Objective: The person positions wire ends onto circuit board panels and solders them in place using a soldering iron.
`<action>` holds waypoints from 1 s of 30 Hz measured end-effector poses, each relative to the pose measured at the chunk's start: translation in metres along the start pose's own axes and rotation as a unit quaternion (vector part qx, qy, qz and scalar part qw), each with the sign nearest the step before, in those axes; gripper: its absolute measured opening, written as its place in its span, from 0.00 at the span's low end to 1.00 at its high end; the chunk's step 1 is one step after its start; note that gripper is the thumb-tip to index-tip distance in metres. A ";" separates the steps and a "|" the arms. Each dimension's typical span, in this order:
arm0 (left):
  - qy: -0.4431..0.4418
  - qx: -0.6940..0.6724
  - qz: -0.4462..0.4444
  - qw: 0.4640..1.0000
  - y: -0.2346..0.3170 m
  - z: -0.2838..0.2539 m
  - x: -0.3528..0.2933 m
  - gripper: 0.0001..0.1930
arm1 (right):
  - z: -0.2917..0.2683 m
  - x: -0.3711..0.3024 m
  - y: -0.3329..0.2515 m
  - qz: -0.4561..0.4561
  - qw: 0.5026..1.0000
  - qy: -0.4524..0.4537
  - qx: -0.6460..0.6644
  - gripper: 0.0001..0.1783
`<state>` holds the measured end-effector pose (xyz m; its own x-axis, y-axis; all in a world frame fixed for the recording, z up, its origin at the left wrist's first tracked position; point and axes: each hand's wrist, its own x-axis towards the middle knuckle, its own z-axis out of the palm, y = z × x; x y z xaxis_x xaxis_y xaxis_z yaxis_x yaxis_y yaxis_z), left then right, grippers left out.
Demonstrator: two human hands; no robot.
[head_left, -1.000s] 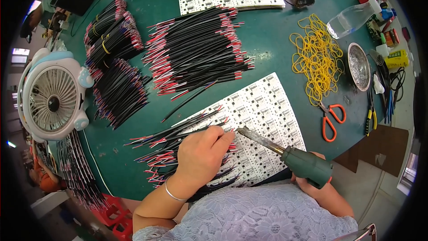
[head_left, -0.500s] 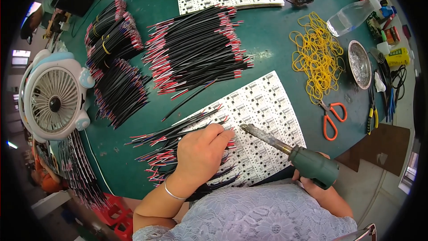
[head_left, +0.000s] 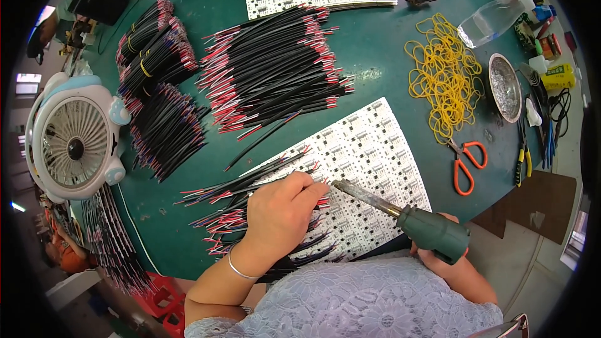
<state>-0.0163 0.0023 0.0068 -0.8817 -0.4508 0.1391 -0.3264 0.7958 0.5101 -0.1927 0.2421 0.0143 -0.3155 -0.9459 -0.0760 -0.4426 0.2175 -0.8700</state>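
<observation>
On a green tabletop, a white circuit-board sheet lies beneath a green-handled metal soldering iron gripped by the right hand; the left hand, apparently pinching a thin reddish wire end, should steady it beside the tip.

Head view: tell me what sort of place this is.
Probably an electronics workshop: a green-handled, metal-barrelled soldering iron in the right hand, a white circuit-board sheet, and a pile of thin black wires with red and white ends.
</observation>
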 end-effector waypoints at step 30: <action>0.005 0.066 0.032 0.997 0.004 0.002 -0.005 0.16 | 0.003 0.015 -0.006 -0.032 0.999 -0.010 -0.003 0.12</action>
<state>-0.0134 0.0087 0.0065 -0.8990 -0.4008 0.1766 -0.3121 0.8691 0.3836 -0.1923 0.2261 0.0168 -0.2701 -0.9624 -0.0297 -0.4666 0.1578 -0.8703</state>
